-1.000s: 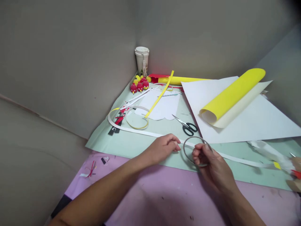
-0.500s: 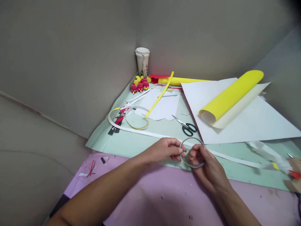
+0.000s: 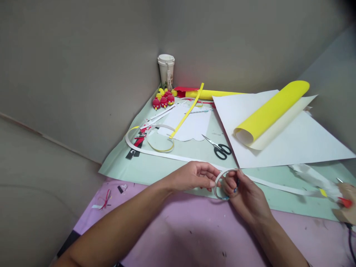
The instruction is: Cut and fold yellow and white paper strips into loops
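Note:
A thin, ring-shaped roll of tape, pale with some blue on its inner side, is held up between my hands over the table's near part. My right hand grips its right side, thumb on top and fingers curled inside the ring. At the left rim, the thumb and fingers of my left hand pinch it. Just beyond lie scissors with black handles, blades pointing away to the left. A long white paper strip runs behind both hands. Whether a tape end is loose cannot be made out.
A yellow corrugated roll lies on a large white sheet at right. Left of it are a yellow strip, red and yellow round ornaments and a lidded cup. Another person's hand shows at the right edge.
The roll of tape has turned between my hands, so its flat inner side shows more. My left fingers have shifted slightly along its rim.

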`<state>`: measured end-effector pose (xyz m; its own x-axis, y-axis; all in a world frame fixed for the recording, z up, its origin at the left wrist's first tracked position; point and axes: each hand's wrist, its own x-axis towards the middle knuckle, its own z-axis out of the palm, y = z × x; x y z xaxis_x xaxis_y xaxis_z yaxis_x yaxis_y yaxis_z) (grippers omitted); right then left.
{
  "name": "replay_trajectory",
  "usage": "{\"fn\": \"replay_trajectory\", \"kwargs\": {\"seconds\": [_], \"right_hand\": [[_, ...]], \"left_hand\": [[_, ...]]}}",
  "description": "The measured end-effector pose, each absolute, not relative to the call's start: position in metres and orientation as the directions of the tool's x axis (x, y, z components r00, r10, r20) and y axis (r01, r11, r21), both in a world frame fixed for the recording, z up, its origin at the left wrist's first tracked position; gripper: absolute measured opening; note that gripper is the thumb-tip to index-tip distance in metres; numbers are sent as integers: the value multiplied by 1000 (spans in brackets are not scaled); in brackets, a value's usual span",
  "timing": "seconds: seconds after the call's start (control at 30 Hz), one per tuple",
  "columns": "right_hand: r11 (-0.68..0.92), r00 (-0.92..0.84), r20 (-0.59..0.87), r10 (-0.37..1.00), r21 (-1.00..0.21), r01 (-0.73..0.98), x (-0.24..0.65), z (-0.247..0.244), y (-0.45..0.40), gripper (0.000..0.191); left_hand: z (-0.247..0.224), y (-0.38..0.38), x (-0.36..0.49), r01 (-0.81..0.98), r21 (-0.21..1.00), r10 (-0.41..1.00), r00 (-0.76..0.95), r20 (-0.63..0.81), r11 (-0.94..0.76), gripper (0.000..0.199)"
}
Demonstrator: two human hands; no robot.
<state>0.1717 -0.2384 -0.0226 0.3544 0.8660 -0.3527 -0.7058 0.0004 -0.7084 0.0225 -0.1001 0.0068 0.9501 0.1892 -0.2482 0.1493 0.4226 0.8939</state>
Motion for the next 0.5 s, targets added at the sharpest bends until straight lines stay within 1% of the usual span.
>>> {"fn": "replay_trajectory", "kwargs": {"seconds": [0.13, 0.23, 0.33, 0.5], "right_hand": [[-9, 337, -351, 874, -705, -710, 172, -22, -239, 22], [-1, 329, -317, 890, -721, -693, 172, -20, -241, 21], [5, 312, -274, 910, -745, -667, 171, -18, -242, 24], [-44, 261, -257, 930, -785, -618, 171, -16, -243, 23]], "left_hand": [[6, -99, 23, 147, 887, 186, 950, -249, 439, 27], [7, -100, 22, 144, 882, 198, 946, -255, 448, 23], [6, -99, 21, 141, 891, 196, 950, -245, 431, 17], [5, -98, 20, 151, 897, 176, 954, -242, 416, 12]]}}
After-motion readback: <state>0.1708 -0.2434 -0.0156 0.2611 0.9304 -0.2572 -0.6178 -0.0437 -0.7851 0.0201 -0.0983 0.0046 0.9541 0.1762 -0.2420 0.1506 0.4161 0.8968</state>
